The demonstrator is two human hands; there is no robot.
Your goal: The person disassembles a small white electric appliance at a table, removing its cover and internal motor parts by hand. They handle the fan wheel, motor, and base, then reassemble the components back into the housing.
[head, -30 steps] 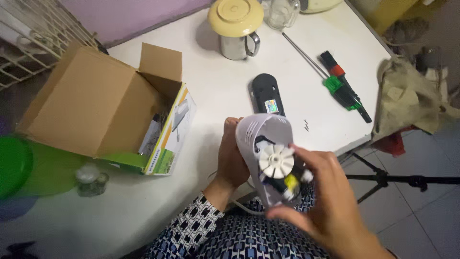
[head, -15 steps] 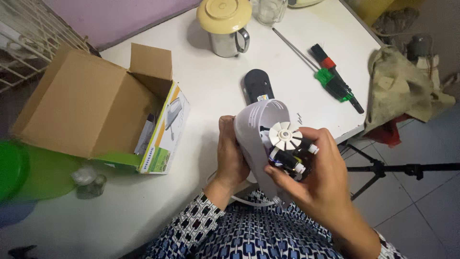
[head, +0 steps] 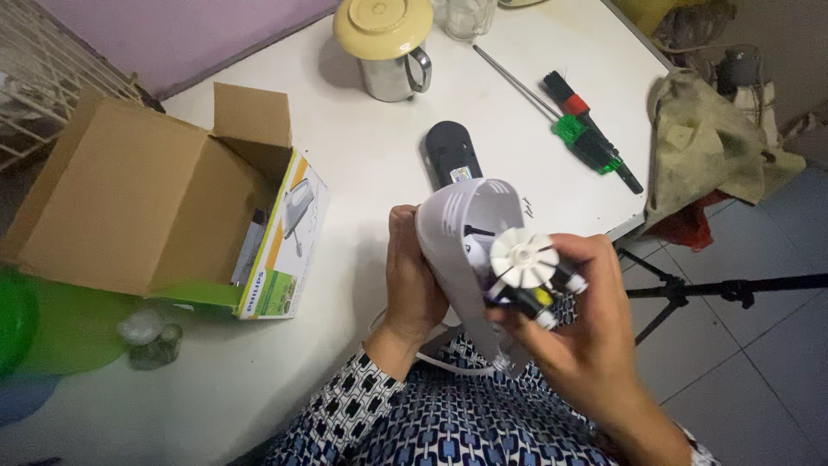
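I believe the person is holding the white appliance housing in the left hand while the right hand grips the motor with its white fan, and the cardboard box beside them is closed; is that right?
Not quite: the head view shows the cardboard box open, flaps up. The rest holds: the left hand holds the white appliance housing, and the right hand grips the motor with its white fan.

Open white tabletop (head: 362, 164) between hands and far edge: passable strip. Left blocked by open brown cardboard box (head: 147, 207), flaps raised. Black oval plastic cover (head: 453, 154) lies flat just beyond white plastic appliance shell (head: 461, 250). Far edge: steel jug with cream lid (head: 388, 47). Right: long metal rod (head: 515, 82), red-, green-handled screwdrivers (head: 591, 142) near table edge. Off table right: black tripod leg (head: 724, 289), crumpled olive cloth (head: 716, 147). Near left corner: small clear glass jar (head: 155, 341).
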